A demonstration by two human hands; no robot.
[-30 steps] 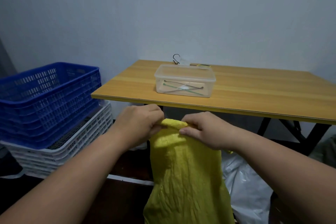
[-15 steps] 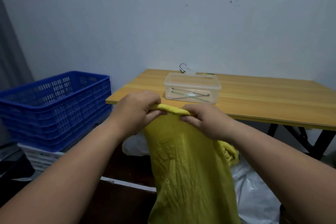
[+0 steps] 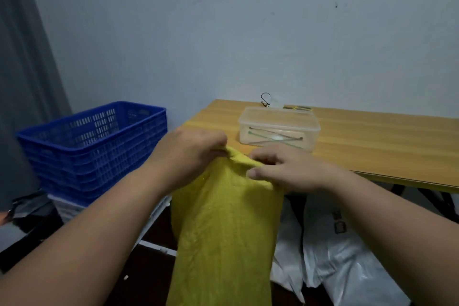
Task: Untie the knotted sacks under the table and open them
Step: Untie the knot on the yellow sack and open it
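Here we pinch the yellow sack top with left hand and right hand, probably parting its mouth; next, pull the edges apart.

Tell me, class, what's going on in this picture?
A person is holding up a yellow sack in front of a wooden table. Both hands grip its top edge, the left hand and right hand close together, apparently working the mouth open. Whether any knot remains cannot be seen. White sacks lie on the floor by the table. A clear lidded box sits on the table, and a blue crate is stacked at the left.
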